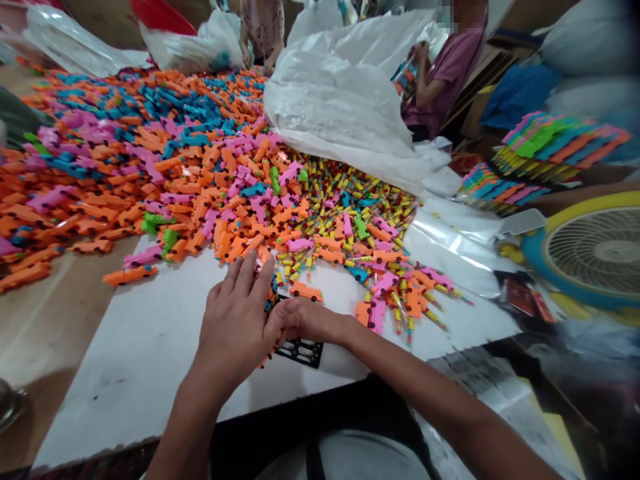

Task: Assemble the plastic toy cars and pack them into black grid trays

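Observation:
My left hand (pixel 235 313) lies palm down with its fingers stretched out, at the near edge of a heap of small plastic toy cars (pixel 235 220). Beneath and beside it is a black grid tray (pixel 306 353), mostly covered by my hands. My right hand (pixel 310 320) reaches in from the right over this tray, its wrist bent and its fingers hidden behind my left hand. Bits of orange and blue show under my hands. One orange toy car (pixel 306 291) lies just beyond my right hand.
Pencil-like sticks with yellow parts (pixel 345 180) spill from a large white plastic bag (pixel 345 93). A yellow-and-blue fan (pixel 595 247) stands right, below bundled colourful toys (pixel 560 147). Two people are across the table; one (pixel 445 73) holds a packet. White board (pixel 150 360) covers the near tabletop.

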The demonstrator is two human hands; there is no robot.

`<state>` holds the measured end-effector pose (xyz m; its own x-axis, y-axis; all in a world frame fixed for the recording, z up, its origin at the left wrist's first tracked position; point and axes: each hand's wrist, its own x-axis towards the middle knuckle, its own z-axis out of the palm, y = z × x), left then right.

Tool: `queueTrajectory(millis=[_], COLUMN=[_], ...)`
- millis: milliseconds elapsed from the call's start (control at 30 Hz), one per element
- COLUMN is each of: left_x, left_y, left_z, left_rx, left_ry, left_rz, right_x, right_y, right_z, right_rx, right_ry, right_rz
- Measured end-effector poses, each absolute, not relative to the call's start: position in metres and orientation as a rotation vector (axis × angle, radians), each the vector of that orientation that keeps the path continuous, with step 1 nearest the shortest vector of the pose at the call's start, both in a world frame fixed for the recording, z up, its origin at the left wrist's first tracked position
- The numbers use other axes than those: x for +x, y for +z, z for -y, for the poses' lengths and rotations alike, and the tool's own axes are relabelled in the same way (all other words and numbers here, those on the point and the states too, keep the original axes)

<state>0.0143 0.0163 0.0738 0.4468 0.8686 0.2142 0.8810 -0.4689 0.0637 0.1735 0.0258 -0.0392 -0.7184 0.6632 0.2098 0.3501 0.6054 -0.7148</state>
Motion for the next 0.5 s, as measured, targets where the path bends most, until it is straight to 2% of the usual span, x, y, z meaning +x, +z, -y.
queueTrajectory(millis=[167, 367, 433, 500], left_x=[0.016, 0.017, 0.016, 0.016], left_y=[0.074, 0.078, 0.078, 0.077], left_z=[-0.014, -0.013, -0.014, -0.014], left_rx=[-2.595, -2.621, -2.621, -2.632], left_ry=[-0.323, -0.362, -0.361, -0.371], left_rz=[1.618, 1.656, 1.677, 1.667], right_x=[0.189, 0.265, 0.278, 0.277], right_y=[-0.039, -0.026, -0.020, -0.015], right_z=[-0.016, -0.024, -0.031, -0.033], right_rx=[-0.842, -1.961, -2.106, -2.058], right_ry=[0.816, 0.074, -0.012, 0.018], right_rz=[2.291, 1.727, 1.779, 1.826])
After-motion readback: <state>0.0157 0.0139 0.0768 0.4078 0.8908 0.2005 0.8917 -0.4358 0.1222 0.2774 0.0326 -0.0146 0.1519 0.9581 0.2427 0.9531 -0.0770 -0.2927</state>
